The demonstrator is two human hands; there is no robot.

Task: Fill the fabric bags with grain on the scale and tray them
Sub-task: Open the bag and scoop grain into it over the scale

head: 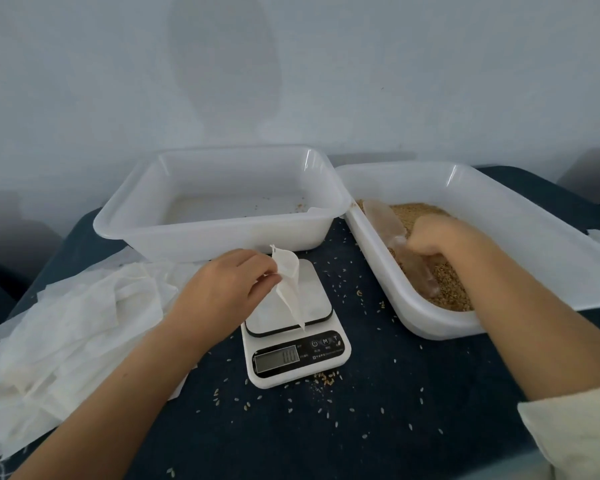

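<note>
The left hand (222, 289) pinches an empty fabric bag (290, 285) over the scale (295, 344) at the table's (378, 427) middle. The right hand (437, 240) grips a scoop (388, 223) in the grain (447, 285) tub (499, 202) at the right edge.

The bench (378, 427) wears dark navy cloth, speckled with pale stray grains. Both trays (222, 233) are milky translucent white. The grain (451, 289) is golden brown. The scale (336, 362) is white with a black panel; the fabric bags (66, 327) are white.
</note>
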